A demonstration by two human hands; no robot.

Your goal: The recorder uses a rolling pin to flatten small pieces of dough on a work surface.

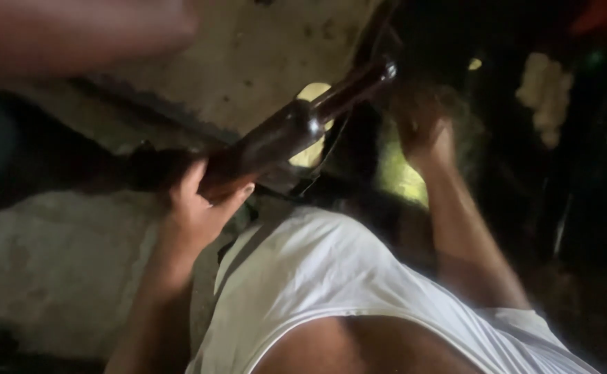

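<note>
My left hand (200,204) grips the body of a dark brown glass bottle (283,131), which lies tilted with its neck pointing up and right toward a dark opening. My right hand (424,131) is raised near the bottle's mouth (388,69), in a dim, blurred area; whether it holds anything cannot be made out. My white sleeveless shirt (331,277) fills the lower middle of the view.
A rough concrete surface (47,256) lies at the left and top middle. A pale lumpy object (546,93) sits at the upper right in darkness. A blurred forearm or limb (75,34) crosses the upper left corner.
</note>
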